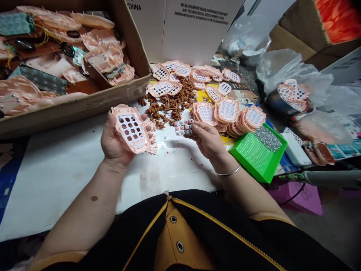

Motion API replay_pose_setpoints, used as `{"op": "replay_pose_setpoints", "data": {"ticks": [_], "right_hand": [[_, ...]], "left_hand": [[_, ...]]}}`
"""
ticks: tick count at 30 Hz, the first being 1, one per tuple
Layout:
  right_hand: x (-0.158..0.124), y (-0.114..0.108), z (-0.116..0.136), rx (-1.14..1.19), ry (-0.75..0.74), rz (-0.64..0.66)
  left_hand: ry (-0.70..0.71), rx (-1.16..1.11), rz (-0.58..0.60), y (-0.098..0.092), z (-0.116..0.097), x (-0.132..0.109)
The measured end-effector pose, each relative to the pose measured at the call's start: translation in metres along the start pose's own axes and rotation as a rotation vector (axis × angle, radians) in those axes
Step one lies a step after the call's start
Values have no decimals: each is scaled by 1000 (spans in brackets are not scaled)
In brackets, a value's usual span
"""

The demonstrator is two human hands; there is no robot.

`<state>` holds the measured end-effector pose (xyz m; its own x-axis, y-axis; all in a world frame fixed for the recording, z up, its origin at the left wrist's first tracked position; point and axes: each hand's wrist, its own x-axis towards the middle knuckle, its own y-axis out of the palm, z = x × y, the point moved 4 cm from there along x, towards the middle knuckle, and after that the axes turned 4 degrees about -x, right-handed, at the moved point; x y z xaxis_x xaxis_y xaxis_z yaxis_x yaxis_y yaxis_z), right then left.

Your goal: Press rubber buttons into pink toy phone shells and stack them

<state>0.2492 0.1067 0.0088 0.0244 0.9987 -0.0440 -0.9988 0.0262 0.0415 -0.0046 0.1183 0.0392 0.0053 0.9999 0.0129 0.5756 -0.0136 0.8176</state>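
My left hand (114, 145) is closed around a pink plastic toy-phone cover (131, 128) with rows of button holes, held tilted above the white table (64, 169). My right hand (207, 140) pinches a small multicoloured rubber keypad (184, 127) just right of the cover, not touching it. More pink bits (152, 145) lie under the left hand. A silver bangle (228, 173) circles my right wrist.
A cardboard box (84, 103) of pink shells and circuit parts sits at the left. Brown plastic sprues (170, 103) and stacked pink covers (228, 116) lie ahead. A green tray (258, 154), plastic bags (293, 71), and a screwdriver tool (318, 177) are at the right.
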Motion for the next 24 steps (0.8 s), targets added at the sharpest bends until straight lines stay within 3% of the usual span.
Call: {"op": "replay_pose_setpoints", "data": {"ticks": [4, 7, 9, 11, 14, 17, 20, 24], "right_hand": [[0, 10, 0, 275, 204, 27], [0, 19, 0, 320, 220, 46], [-1, 26, 3, 287, 153, 54], [-4, 34, 14, 164, -42, 9], [-15, 52, 39, -261, -463, -45], [-25, 80, 53, -690, -780, 86], [-29, 98, 53, -863, -997, 210], [-28, 107, 50, -978, -1115, 248]], "left_hand": [[-30, -7, -31, -2, 4, -1], [-85, -2, -50, -3, 6, -2], [-147, 12, -46, -3, 8, -3], [-214, 24, -33, -2, 11, -6], [-250, 22, -18, -1, 15, -9], [-234, 43, -54, -3, 17, -10], [-235, 66, -73, -4, 18, -11], [-239, 63, -66, 0, 16, -11]]}}
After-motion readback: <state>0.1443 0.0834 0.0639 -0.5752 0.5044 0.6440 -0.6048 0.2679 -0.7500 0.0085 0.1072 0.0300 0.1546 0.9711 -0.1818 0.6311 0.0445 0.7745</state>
